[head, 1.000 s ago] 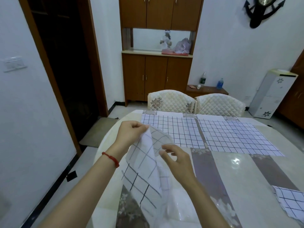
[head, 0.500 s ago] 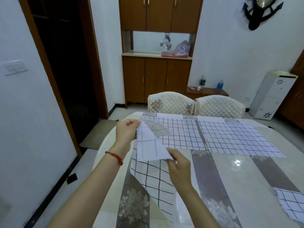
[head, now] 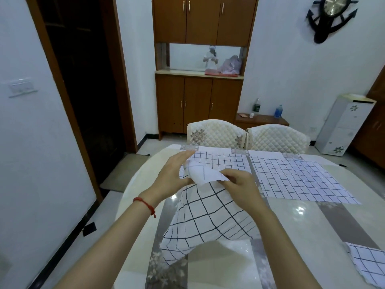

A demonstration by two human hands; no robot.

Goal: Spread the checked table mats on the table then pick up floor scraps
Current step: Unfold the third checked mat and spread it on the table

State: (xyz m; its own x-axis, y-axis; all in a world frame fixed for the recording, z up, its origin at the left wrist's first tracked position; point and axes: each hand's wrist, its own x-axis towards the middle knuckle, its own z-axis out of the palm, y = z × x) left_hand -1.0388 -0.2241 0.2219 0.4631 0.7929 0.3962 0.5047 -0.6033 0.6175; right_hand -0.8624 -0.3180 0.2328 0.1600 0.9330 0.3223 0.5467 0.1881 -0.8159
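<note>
A white checked table mat [head: 208,217] with dark grid lines hangs over the near left part of the table [head: 308,230], its far edge folded over and lifted. My left hand [head: 173,174] pinches that folded edge on the left, and my right hand [head: 239,186] pinches it on the right. Two checked mats lie flat side by side at the far end, the left mat [head: 220,163] just beyond my hands and the right mat [head: 300,178] beside it. Another checked mat [head: 366,265] shows partly at the near right edge.
Two quilted white chairs [head: 245,134] stand at the table's far side. A wooden cabinet [head: 200,80] is against the back wall, a dark doorway [head: 83,80] on the left. A dark scrap [head: 89,228] lies on the floor by the left wall. A white appliance [head: 343,124] stands at right.
The mat has come down from in front of me toward the table and opened out. Both hands moved forward and lower, still gripping its far edge.
</note>
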